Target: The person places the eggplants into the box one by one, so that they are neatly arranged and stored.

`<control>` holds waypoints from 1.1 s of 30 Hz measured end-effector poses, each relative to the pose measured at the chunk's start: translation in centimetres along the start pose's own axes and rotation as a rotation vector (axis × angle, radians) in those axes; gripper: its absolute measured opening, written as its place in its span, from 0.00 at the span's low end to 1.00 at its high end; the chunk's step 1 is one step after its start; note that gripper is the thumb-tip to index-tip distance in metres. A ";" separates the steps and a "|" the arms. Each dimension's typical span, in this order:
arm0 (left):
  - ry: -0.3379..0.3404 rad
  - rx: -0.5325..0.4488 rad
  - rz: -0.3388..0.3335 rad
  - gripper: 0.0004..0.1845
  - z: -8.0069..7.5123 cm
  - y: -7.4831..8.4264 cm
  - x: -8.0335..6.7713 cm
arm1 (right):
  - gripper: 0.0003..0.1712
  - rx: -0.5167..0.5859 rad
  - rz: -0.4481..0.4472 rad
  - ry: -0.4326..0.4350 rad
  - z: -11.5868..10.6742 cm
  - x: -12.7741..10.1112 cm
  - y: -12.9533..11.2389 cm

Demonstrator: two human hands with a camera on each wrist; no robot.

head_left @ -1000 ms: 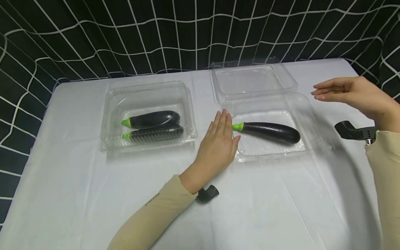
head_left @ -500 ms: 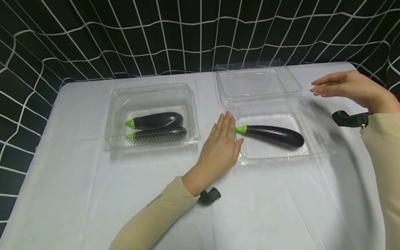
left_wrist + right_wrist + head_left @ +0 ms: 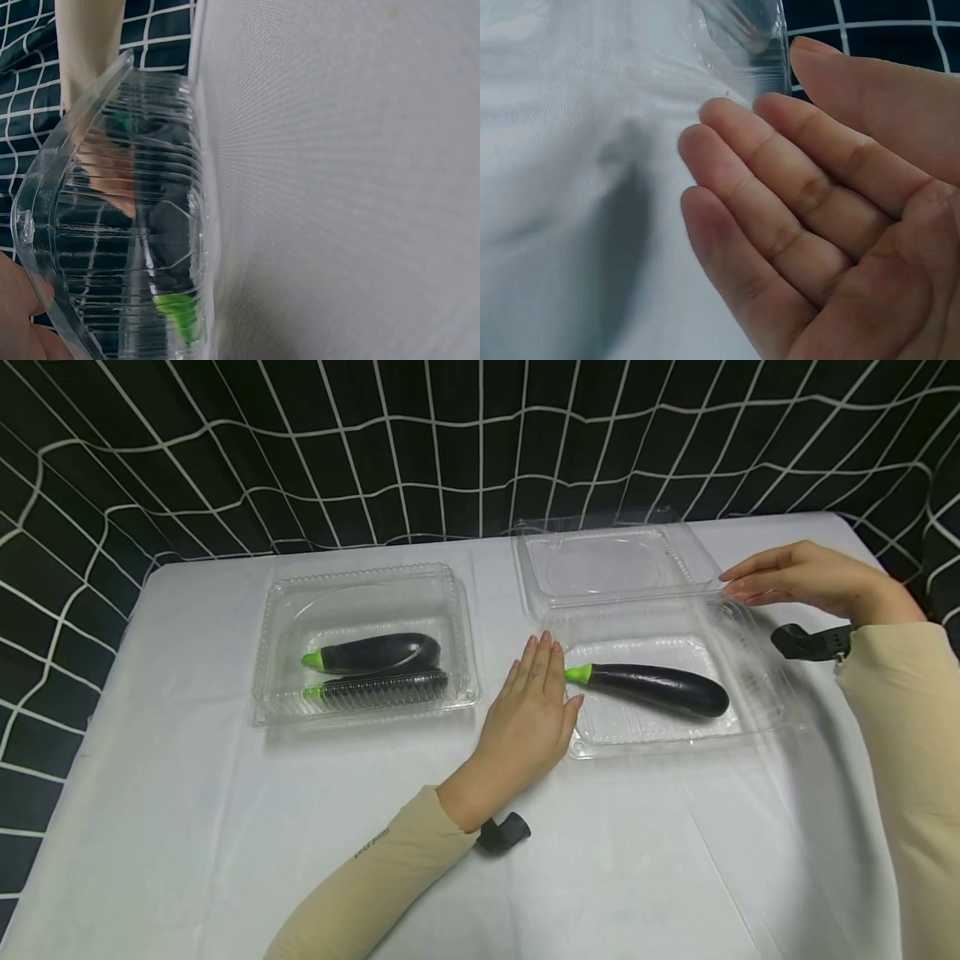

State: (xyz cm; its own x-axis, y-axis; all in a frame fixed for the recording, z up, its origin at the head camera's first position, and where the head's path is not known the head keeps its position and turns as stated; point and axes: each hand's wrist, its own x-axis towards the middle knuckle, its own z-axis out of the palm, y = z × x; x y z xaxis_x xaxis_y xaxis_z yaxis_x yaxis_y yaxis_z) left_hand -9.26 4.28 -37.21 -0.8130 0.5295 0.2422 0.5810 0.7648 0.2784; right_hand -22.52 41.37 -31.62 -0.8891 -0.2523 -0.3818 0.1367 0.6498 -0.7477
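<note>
At the centre of the head view the left hand [image 3: 528, 718] lies flat on the white tabletop [image 3: 187, 827], fingers straight and together, their tips touching the left edge of the open clear plastic clamshell box [image 3: 738, 727]. Inside that box, right of centre in the frame, a dark purple eggplant [image 3: 656, 687] with a bright green stem end lies on its side, the stem pointing toward the left hand's fingertips. The box's lid [image 3: 611, 560] is folded back and lies flat toward the upper middle of the frame, just below the black cloth with a white grid [image 3: 375, 452]. At the right of the frame the right hand [image 3: 806, 578] is spread loosely with straight fingers and holds nothing; its fingertips are at the far right corner of the box where base meets lid, and the right wrist view shows the fingers [image 3: 780, 195] just beside a clear plastic edge [image 3: 769, 45], though whether they touch it cannot be told. In the left wrist view the ribbed wall of the box [image 3: 112, 247] fills the left side, the eggplant's green end showing through it. In the left half of the head view a second clamshell box [image 3: 363, 643] stands closed, well apart from both hands, with two eggplants [image 3: 371, 652] inside, one behind the other.
</note>
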 end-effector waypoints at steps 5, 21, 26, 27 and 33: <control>0.005 0.011 0.001 0.31 0.0 0.0 0.0 | 0.10 0.046 -0.005 -0.008 0.2 0.4 0.0; -0.002 0.008 -0.001 0.31 0.1 -0.1 0.0 | 0.11 0.080 0.011 0.045 0.5 1.1 0.1; 0.003 0.005 0.006 0.31 0.0 -0.1 0.1 | 0.10 0.115 0.006 0.044 0.6 1.3 0.4; 0.003 0.006 0.006 0.31 0.0 -0.1 0.1 | 0.10 0.123 0.003 0.043 0.6 1.3 0.5; -0.006 0.006 -0.005 0.31 0.1 -0.1 0.1 | 0.10 0.121 -0.011 0.030 0.8 1.7 0.2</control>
State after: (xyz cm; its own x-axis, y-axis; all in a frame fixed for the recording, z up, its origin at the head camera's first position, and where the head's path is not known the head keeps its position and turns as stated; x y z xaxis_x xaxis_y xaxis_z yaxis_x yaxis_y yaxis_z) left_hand -9.40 4.24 -37.31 -0.8164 0.5277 0.2346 0.5764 0.7697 0.2745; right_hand -23.68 40.54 -32.86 -0.9031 -0.2368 -0.3582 0.1767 0.5553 -0.8127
